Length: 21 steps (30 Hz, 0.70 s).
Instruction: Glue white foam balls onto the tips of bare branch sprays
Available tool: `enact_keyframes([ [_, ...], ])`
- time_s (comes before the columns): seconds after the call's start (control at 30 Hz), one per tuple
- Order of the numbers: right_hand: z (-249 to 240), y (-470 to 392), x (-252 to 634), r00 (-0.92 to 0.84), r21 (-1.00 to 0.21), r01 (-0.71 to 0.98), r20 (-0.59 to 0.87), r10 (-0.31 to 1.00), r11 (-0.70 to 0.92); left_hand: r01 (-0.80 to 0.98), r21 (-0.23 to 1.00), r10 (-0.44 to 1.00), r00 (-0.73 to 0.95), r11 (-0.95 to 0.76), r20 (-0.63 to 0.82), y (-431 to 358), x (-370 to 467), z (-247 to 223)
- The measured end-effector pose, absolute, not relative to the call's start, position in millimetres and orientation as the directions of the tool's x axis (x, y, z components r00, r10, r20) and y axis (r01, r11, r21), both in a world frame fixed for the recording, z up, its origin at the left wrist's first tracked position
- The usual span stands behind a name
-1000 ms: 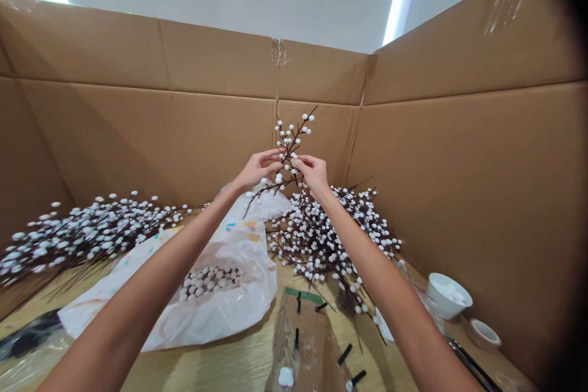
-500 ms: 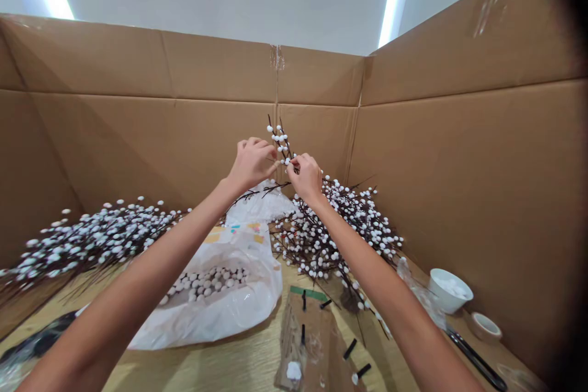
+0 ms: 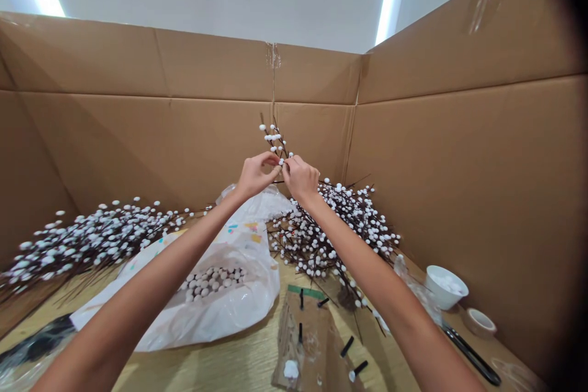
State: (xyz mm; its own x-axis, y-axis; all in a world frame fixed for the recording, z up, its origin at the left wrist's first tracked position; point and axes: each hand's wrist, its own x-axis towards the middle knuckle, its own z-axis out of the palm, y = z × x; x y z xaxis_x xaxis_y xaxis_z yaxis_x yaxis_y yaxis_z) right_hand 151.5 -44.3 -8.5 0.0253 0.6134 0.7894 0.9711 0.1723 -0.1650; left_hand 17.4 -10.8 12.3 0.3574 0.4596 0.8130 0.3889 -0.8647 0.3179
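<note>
A dark brown twig branch with white berry balls stands up above both hands, in front of the cardboard wall. My right hand is closed around its lower stem. My left hand meets it from the other side, thumb and forefinger pinched at a small white ball on the branch. The fingertips of both hands nearly touch there. Below and behind the right hand lies a heap of similar white-berry branches. Most of the held stem is hidden by the fingers.
A white plastic bag holds loose pale balls. More berry branches lie at left. A cardboard piece carries black sticks. At right are a white bowl, a tape roll and a cutter knife. Cardboard walls surround the table.
My left hand has come down and in to the right, its fingertips now at a ball on the branch. My right hand has shifted slightly left with the branch.
</note>
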Motion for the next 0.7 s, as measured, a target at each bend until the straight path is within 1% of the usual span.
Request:
enact_keyframes([
  [0.13,-9.9,-40.8,151.8,-0.004,-0.135,0.974,0.793,0.609,0.183,0.327,0.421,0.511,0.276,-0.846,0.814,-9.6,22.9,10.9],
  [0.3,-12.6,-38.1,153.3,-0.015,-0.135,0.969,0.805,0.593,0.208,0.238,0.503,0.551,0.216,-0.831,0.806,-4.0,27.7,8.5],
  [0.5,-14.2,-37.1,160.8,0.041,-0.216,0.945,0.822,0.568,0.245,0.165,0.549,0.573,0.218,-0.819,0.790,1.3,25.7,6.0],
  [0.7,-13.3,-27.5,182.9,0.102,-0.315,0.904,0.816,0.569,0.290,0.172,0.565,0.590,0.184,-0.807,0.786,2.6,18.2,9.9],
])
